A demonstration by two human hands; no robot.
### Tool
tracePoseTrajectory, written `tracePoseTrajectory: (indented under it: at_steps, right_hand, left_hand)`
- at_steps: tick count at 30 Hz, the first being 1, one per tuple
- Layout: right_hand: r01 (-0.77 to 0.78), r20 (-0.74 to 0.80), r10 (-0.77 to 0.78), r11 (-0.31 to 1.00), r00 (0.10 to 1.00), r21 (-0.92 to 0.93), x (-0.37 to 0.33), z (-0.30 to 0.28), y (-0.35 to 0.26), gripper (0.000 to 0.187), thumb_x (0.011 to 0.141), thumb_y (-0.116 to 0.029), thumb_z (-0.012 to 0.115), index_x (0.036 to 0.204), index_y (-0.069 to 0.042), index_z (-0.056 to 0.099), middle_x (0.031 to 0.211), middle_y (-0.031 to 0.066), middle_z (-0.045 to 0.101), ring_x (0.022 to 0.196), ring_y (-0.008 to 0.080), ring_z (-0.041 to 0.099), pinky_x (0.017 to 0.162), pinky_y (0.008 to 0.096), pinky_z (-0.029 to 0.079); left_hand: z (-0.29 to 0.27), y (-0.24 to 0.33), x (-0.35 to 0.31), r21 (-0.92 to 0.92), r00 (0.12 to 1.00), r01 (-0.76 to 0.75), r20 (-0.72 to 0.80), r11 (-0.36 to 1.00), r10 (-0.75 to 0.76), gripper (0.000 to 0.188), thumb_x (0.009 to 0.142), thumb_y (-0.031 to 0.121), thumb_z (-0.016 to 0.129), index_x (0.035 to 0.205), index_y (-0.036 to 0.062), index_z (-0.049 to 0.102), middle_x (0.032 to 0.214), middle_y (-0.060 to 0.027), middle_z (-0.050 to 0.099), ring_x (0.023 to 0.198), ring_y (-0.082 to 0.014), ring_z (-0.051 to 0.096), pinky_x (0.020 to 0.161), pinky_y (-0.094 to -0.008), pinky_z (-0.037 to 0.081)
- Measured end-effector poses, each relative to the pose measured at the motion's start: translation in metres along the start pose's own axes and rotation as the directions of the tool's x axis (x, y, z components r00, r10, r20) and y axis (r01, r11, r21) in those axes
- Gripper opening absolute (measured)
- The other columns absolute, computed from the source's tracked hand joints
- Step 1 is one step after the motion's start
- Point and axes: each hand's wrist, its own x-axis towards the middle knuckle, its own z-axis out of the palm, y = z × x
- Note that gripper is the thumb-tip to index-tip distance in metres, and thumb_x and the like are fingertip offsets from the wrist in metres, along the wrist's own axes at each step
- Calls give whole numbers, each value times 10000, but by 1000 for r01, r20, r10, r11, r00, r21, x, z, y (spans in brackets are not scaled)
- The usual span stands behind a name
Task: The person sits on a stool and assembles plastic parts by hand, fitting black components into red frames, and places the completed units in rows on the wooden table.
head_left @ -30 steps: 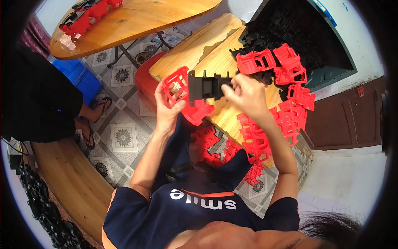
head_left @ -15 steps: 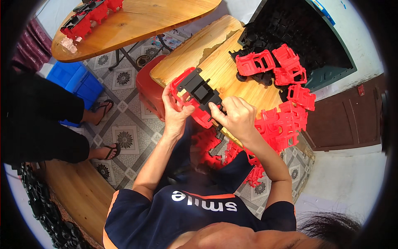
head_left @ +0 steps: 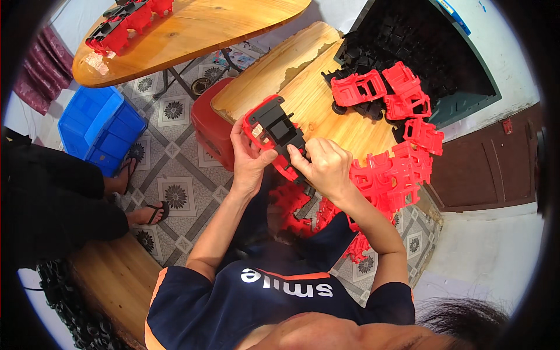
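Observation:
A red plastic toy car body (head_left: pixel 253 125) with a black chassis piece (head_left: pixel 282 129) set against it is held over the near edge of the wooden board. My left hand (head_left: pixel 249 163) grips the red body's left side, fingers behind it and thumb in front. Closed around the lower right end of the black chassis, my right hand (head_left: pixel 326 167) presses with its thumb on the black surface. Its fingertips are partly hidden. Several red car bodies (head_left: pixel 385 181) lie heaped just right of that hand.
A dark bin (head_left: pixel 466 108) of black parts stands at the far right. Beyond the wooden board (head_left: pixel 326 111) are a red stool (head_left: pixel 207 119) and a wooden table (head_left: pixel 204 26) with red and black assemblies (head_left: pixel 128 26). Another person's sandalled foot (head_left: pixel 149 214) and a blue crate (head_left: pixel 96 125) are at left.
My right hand has shifted slightly left and down along the chassis. The other person at left has moved back, showing more of the blue crate.

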Motion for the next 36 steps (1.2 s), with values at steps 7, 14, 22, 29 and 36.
tracePoseTrajectory:
  at_steps: [7,14,22,29,36]
  right_hand:
    - [-23,22,20,989,1000,149,12,-7,7,382,803,-341,773,692,-65,534,614,91,537,569,289,570,508,382,462]
    - [-444,444,160,601,881,665,31,19,41,344,896,-203,702,1153,17,642,1009,97,614,923,174,613,806,298,491]
    - [-642,654,14,205,756,738,7,-3,60,931,838,-303,773,1494,78,232,1500,206,368,1375,222,380,1133,340,301]
    - [-646,619,211,93,757,758,20,-31,30,622,857,-68,701,1399,72,431,1227,90,609,1099,146,588,961,280,469]
    - [-464,407,235,305,883,831,39,-53,57,846,883,-342,708,1535,-76,240,1564,139,240,1296,256,442,1012,380,427]
  left_hand:
    - [6,4,-7,109,997,77,8,991,-79,972,780,197,817,1483,105,151,1411,-140,386,1326,-259,399,1110,-432,350]
    - [15,-24,-5,245,988,118,71,962,-139,627,990,239,531,1464,-16,210,1399,-134,415,1308,-209,408,1102,-364,334]
    - [36,16,32,-51,997,56,-57,997,-59,502,1017,304,513,1413,105,278,1241,-62,510,1085,-152,548,920,-340,493]
    - [62,36,15,135,989,-47,148,990,27,1137,740,219,847,1527,98,36,1371,-121,454,1250,-249,489,1066,-405,398]
    - [96,87,189,74,959,-282,45,957,279,1101,699,124,876,1465,87,87,1305,-132,492,1197,-234,517,1007,-408,461]
